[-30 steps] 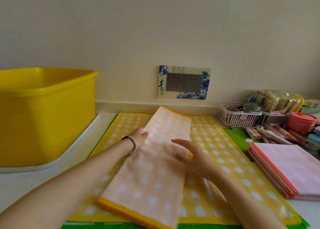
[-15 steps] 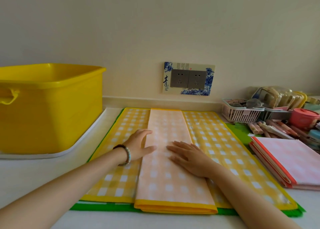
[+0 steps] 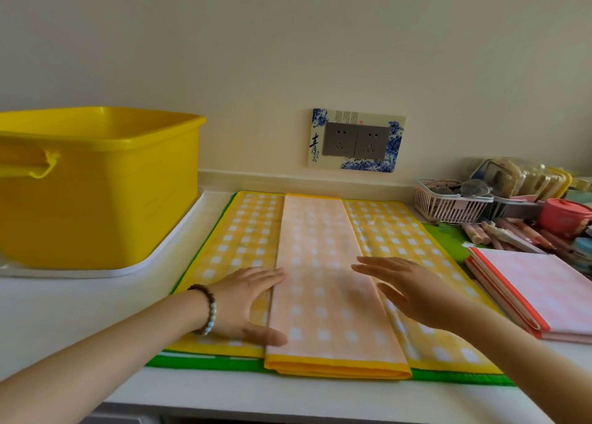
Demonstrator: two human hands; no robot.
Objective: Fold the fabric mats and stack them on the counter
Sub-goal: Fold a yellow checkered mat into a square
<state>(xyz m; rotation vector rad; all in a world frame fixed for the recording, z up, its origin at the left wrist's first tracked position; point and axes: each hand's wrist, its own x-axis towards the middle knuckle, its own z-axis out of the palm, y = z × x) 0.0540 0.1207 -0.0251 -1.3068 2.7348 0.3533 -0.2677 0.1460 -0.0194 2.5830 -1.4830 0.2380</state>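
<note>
**Yellow checked mat point(image 3: 323, 295) folded lengthwise**

The yellow checked mat is laid on the counter point(image 3: 48, 311). Its left edge is touched by the flat left hand point(image 3: 246, 305); the right hand point(image 3: 413, 292) is held open at its right edge.

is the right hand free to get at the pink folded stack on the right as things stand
Probably yes. The right hand is open and holds nothing, and the pink folded stack lies just to its right, with nothing standing between them.
</note>
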